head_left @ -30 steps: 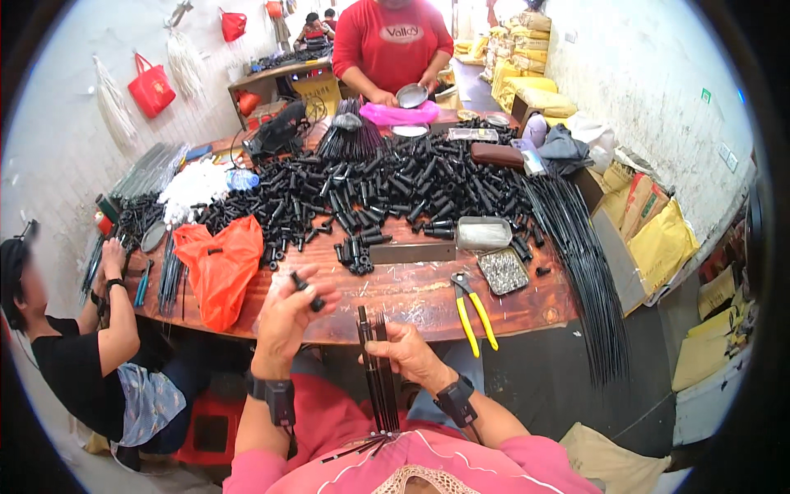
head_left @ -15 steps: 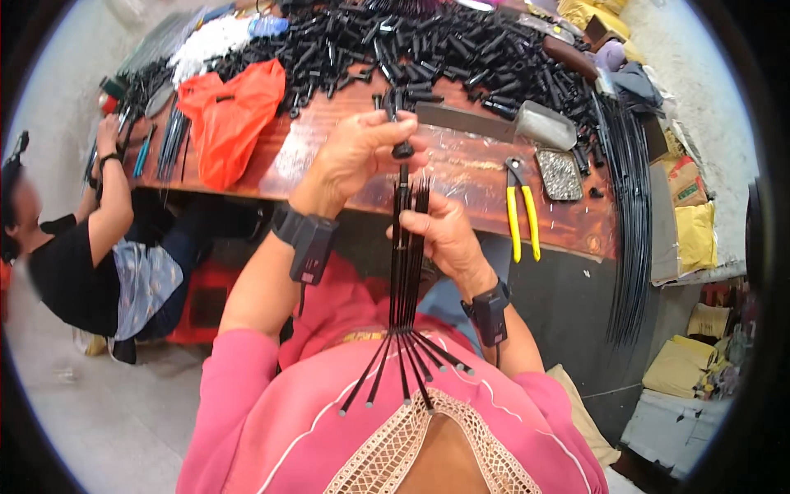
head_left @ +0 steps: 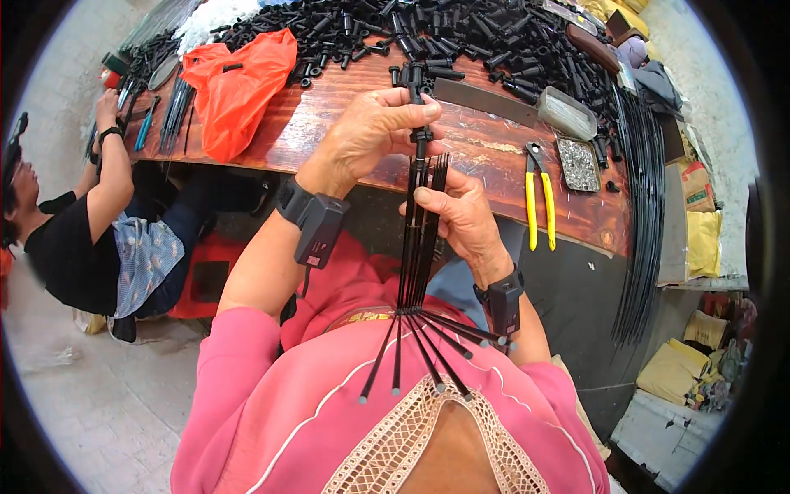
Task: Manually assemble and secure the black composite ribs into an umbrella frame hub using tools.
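Two hands busy: left hand (head_left: 372, 136) pinching black collared tube (head_left: 421, 134), right hand (head_left: 462, 221) clamped around thin black rods (head_left: 410, 276); tube by wooden table (head_left: 485, 144), rods over lap. Tube just moved closer to one rod's top, so both now line up. Hard to tell how far rod goes inside; some right fingertips hidden behind rods; tube pile (head_left: 461, 37) cut off at top

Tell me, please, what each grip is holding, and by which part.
Left grip: a black tube, above its wide lower end. Right grip: thin black rods, near their far ends.
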{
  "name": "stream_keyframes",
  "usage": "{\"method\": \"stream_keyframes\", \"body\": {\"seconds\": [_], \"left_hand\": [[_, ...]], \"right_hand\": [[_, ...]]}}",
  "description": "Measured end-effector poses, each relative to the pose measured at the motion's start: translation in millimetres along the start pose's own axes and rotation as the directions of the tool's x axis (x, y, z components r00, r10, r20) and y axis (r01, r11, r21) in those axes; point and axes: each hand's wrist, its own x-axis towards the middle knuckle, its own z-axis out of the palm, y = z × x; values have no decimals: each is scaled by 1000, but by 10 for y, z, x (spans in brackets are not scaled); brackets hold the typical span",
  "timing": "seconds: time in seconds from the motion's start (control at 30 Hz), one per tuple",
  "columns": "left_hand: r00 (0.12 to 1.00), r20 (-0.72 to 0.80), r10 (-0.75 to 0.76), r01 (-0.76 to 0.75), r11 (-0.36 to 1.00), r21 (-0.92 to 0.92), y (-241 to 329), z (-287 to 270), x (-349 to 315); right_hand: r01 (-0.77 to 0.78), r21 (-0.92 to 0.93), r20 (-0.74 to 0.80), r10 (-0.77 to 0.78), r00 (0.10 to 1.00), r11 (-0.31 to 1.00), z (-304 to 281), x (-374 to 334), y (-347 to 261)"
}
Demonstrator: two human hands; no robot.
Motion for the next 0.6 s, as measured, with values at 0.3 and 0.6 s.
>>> {"method": "stream_keyframes", "body": {"seconds": [0.3, 0.6], "left_hand": [[998, 51, 25, -27, 999, 45, 5, -101, -4], [997, 46, 60, -65, 992, 111, -16, -142, -35]], "right_hand": [[-70, -41, 23, 71, 997, 997, -21, 19, -77], [-65, 55, 11, 64, 998, 996, 38, 20, -54]]}}
